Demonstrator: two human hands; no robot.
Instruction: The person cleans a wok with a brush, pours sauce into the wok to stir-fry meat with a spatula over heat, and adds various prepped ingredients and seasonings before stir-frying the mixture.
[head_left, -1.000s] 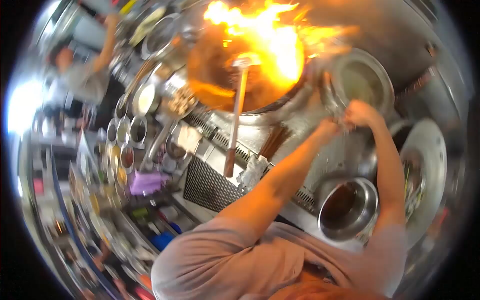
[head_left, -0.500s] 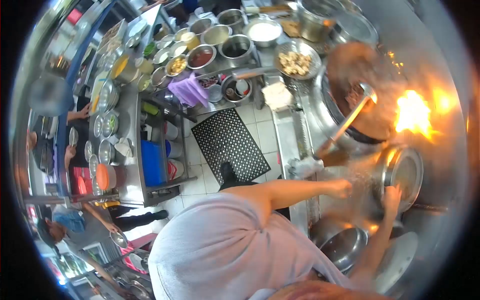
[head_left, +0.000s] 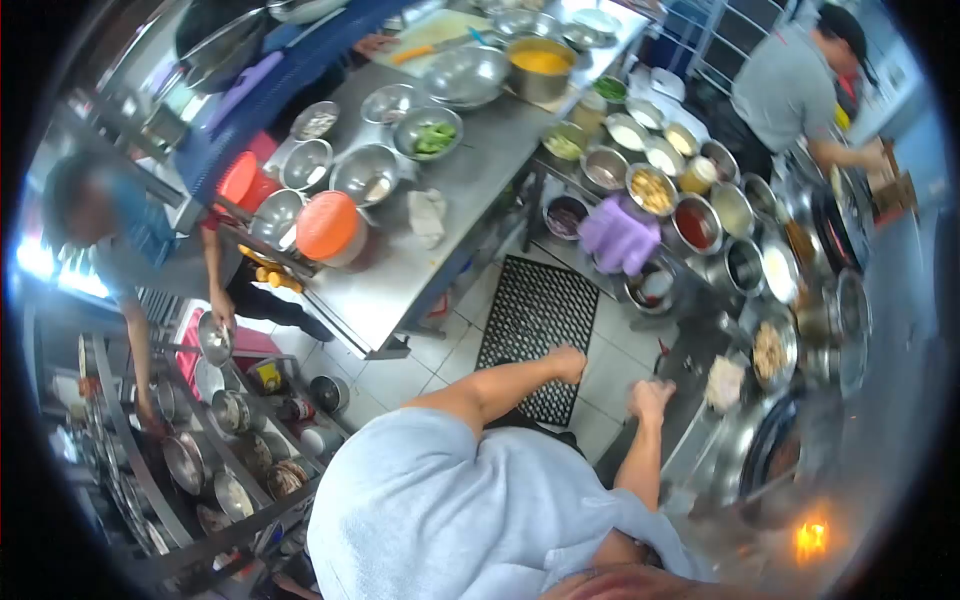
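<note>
My left hand (head_left: 567,365) is curled into a loose fist above the black perforated floor mat (head_left: 537,335); I see nothing in it. My right hand (head_left: 652,398) hovers a short way to its right, by the edge of the stove counter. Its fingers look bent but are smeared by motion, so I cannot tell whether they hold anything. Nearest to it on the counter is a crumpled pale cloth (head_left: 725,384). Beyond lie a strainer of fried pieces (head_left: 769,352) and the dark wok (head_left: 770,440), partly blurred.
A steel table (head_left: 480,150) on the left bears bowls, an orange-lidded tub (head_left: 330,228) and a rag. Pots of sauces stand ahead, by a purple cloth (head_left: 620,235). One co-worker (head_left: 795,90) stands far right; another (head_left: 140,230) holds a bowl at left. Flame (head_left: 811,541) burns lower right.
The view has swung left, away from the stove. Both my hands have left the stove side; my right one is off the round pan. The ladle in the wok is out of view.
</note>
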